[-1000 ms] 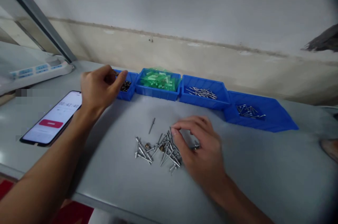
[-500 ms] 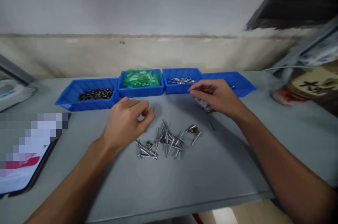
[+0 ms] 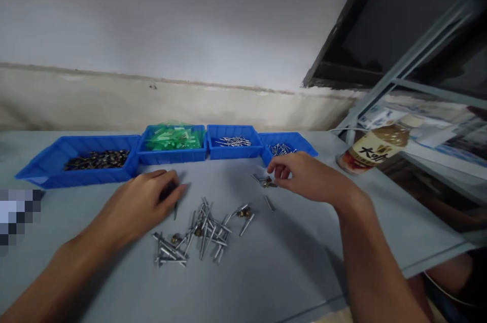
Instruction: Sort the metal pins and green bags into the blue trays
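My left hand (image 3: 152, 199) rests on the grey table with its fingers curled in; what they hold, if anything, is hidden. A thin metal pin (image 3: 175, 210) shows just under its thumb. My right hand (image 3: 300, 176) hovers in front of the rightmost blue bin, fingers bent and drawn together, their contents not visible. Close to its fingertips lies a small cluster of silver pins and brass-coloured pieces (image 3: 268, 182), with a single pin (image 3: 269, 204) nearer me. Between the hands spreads a loose pile of silver rivet-like pins (image 3: 207, 231) mixed with brass-coloured bits.
Along the wall stand blue bins: one with dark metal parts (image 3: 97, 159), one with green plastic pieces (image 3: 175, 138), one with thin pins (image 3: 235, 141), and one with short pins (image 3: 280, 149). A labelled bottle (image 3: 375, 148) stands at right; a pixelated phone (image 3: 17, 214) lies at left.
The view has swung right and tilted, so the bins and pile sit further left. My right hand has moved off the rightmost bin, down towards the small cluster. My left hand stays curled.
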`<state>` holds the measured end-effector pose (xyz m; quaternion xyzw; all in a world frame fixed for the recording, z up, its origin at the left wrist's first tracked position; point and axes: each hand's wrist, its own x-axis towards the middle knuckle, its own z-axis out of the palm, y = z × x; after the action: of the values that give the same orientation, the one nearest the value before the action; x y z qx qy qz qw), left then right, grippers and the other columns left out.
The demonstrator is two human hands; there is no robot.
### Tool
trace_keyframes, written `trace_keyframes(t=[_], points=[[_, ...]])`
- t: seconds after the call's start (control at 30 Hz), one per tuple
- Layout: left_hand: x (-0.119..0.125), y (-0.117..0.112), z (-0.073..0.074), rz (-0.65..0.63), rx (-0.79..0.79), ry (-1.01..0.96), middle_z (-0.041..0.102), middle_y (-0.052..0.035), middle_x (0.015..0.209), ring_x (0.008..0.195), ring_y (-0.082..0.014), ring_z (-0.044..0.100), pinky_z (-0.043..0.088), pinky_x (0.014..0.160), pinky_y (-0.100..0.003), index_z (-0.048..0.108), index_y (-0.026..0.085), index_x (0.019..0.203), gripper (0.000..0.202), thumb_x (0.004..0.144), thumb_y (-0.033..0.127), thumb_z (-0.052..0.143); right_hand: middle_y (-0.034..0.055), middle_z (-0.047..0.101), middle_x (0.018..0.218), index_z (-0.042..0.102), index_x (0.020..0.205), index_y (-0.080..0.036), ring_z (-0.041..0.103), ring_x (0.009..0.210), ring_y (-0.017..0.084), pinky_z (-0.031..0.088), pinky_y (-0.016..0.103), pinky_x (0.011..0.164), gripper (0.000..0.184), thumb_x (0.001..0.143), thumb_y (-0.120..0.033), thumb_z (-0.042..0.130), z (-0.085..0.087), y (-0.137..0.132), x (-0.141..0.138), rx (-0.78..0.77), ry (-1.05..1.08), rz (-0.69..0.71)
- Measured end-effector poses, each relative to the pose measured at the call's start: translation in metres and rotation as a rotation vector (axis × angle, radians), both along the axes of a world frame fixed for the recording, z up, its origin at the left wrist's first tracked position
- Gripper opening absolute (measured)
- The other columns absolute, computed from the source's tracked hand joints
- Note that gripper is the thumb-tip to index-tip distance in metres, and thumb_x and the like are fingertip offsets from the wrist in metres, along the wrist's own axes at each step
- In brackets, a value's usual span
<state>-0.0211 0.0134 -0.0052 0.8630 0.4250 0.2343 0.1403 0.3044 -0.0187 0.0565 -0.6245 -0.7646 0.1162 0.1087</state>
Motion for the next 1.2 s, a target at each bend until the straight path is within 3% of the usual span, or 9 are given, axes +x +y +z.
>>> trace_keyframes(t=[0.1, 0.27, 0.47, 0.73, 0.87, 1.0, 1.2], points=[[-0.004, 0.003, 0.001, 0.017, -0.051, 0.107, 0.056, 0.0015, 0.053, 0.046, -0.0139, 0.049, 0.032, 0.047, -0.025, 0.061, 0.021, 0.076, 0.024, 0.09, 0.036, 0.049, 0.0021, 0.067, 0.065, 0.072, 0.086, -0.022, 0.062, 0.064, 0.019, 0.039, 0.026, 0.053, 0.035, 0.064, 0.002, 0.058, -0.013, 0.0, -0.002, 0.0, -0.104, -0.073], [-0.007, 0.005, 0.002, 0.012, -0.211, 0.075, 0.053, 0.0049, 0.051, 0.046, -0.0109, 0.045, 0.034, 0.046, -0.021, 0.063, 0.021, 0.073, 0.021, 0.086, 0.034, 0.053, 0.0069, 0.067, 0.068, 0.07, 0.075, -0.019, 0.062, 0.063, 0.021, 0.036, 0.027, 0.05, 0.027, 0.063, 0.002, 0.059, -0.035, 0.007, -0.008, 0.015, -0.171, -0.094], [-0.001, 0.001, 0.004, -0.043, -0.261, 0.054, 0.05, 0.0041, 0.049, 0.044, -0.0097, 0.041, 0.032, 0.042, -0.019, 0.063, 0.019, 0.068, 0.016, 0.079, 0.028, 0.056, 0.0057, 0.065, 0.065, 0.07, 0.075, -0.019, 0.058, 0.061, 0.017, 0.034, 0.025, 0.05, 0.024, 0.064, -0.001, 0.057, -0.039, 0.01, -0.029, 0.012, -0.108, 0.011], [0.016, -0.009, 0.006, -0.078, -0.137, 0.061, 0.052, 0.0035, 0.051, 0.045, -0.009, 0.042, 0.033, 0.045, -0.019, 0.065, 0.019, 0.071, 0.014, 0.078, 0.025, 0.054, -0.0025, 0.061, 0.061, 0.065, 0.072, -0.018, 0.053, 0.055, 0.009, 0.039, 0.022, 0.053, 0.016, 0.065, -0.004, 0.06, -0.05, 0.009, -0.065, 0.007, 0.268, 0.294], [0.017, -0.011, 0.005, -0.104, -0.092, 0.053, 0.053, 0.0035, 0.052, 0.046, -0.0092, 0.044, 0.033, 0.046, -0.02, 0.066, 0.019, 0.075, 0.018, 0.082, 0.03, 0.053, -0.001, 0.064, 0.064, 0.064, 0.073, -0.017, 0.058, 0.059, 0.01, 0.045, 0.023, 0.056, 0.002, 0.072, -0.016, 0.064, -0.055, 0.008, -0.073, -0.083, 0.483, 0.292], [0.018, -0.011, 0.003, -0.126, -0.024, 0.031, 0.058, 0.002, 0.059, 0.051, -0.0102, 0.048, 0.036, 0.051, -0.021, 0.067, 0.018, 0.081, 0.021, 0.084, 0.034, 0.054, 0.0012, 0.066, 0.072, 0.063, 0.08, -0.017, 0.062, 0.066, 0.012, 0.05, 0.026, 0.063, 0.009, 0.076, -0.024, 0.066, -0.055, 0.008, -0.079, -0.126, 0.729, 0.271], [0.023, -0.017, 0.006, -0.11, 0.06, -0.11, 0.066, -0.0034, 0.091, 0.078, -0.0142, 0.06, 0.045, 0.066, -0.023, 0.063, 0.02, 0.107, 0.026, 0.086, 0.035, 0.055, -0.0007, 0.064, 0.076, 0.06, 0.085, -0.017, 0.061, 0.068, 0.011, 0.052, 0.027, 0.067, 0.021, 0.068, -0.018, 0.073, -0.052, 0.016, -0.094, -0.072, 0.933, 0.298]])
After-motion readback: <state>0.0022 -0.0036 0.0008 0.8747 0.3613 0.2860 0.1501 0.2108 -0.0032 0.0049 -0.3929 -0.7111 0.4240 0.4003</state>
